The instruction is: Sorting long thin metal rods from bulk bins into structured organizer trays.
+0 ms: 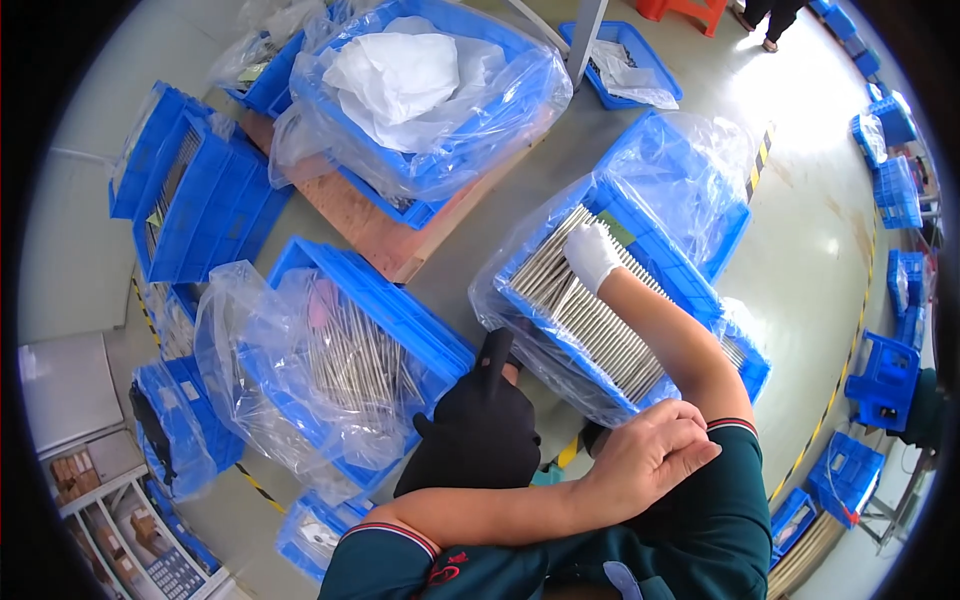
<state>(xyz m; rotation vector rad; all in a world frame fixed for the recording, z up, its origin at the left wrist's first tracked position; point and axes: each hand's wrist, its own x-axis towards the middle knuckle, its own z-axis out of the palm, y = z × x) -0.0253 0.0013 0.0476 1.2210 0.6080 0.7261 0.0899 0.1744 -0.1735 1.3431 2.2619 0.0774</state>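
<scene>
My right hand [592,255], in a white glove, is down in a blue crate [690,280] lined with clear plastic. Its fingers are curled onto thin silvery metal rods [610,340], which lie side by side across the crate; the fingertips are hidden. A green slip [616,230] sits beside the glove. Bare and closed, my left hand [650,460] rests across my body by my right sleeve, with nothing showing in its fingers.
Left of my knees, another plastic-lined blue crate [440,345] holds loose rods and a pink slip [322,303]. Beyond it, a large blue crate [500,25] with white wrapping stands on a wooden pallet [400,255]. Stacked crates [220,200] stand left. A person [770,20] is far off.
</scene>
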